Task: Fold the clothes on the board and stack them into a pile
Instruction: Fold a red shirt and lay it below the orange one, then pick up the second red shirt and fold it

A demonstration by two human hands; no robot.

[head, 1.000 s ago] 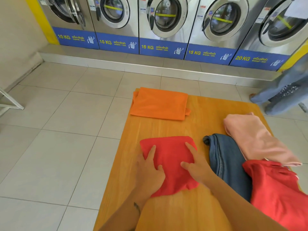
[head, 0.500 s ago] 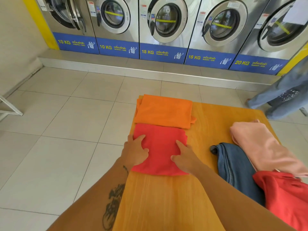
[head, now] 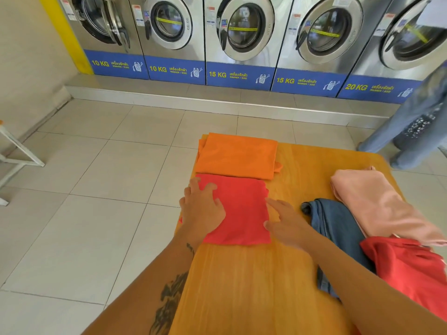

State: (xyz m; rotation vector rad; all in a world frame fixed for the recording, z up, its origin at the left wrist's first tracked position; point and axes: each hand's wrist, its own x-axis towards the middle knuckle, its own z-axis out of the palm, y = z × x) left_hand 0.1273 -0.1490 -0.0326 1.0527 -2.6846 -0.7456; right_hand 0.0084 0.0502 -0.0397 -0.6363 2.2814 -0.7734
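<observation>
A folded red cloth [head: 242, 209] lies flat on the wooden board [head: 254, 286], its far edge touching a folded orange cloth [head: 237, 155] at the board's far left corner. My left hand [head: 202, 209] rests flat on the red cloth's left side, fingers spread. My right hand [head: 284, 222] lies flat at the cloth's right edge, fingertips beside it. On the right of the board sit unfolded clothes: a pink garment [head: 377, 206], blue jeans [head: 336, 223] and a red garment [head: 411, 274].
A row of washing machines [head: 242, 37] lines the far wall on a raised step. A person's jean-clad legs [head: 416, 131] stand at the right past the board. A white metal frame [head: 17, 155] stands on the tiled floor at the left.
Both hands slid the folded red cloth away from me up the board until it met the orange cloth. My right hand has since shifted off to the cloth's right edge.
</observation>
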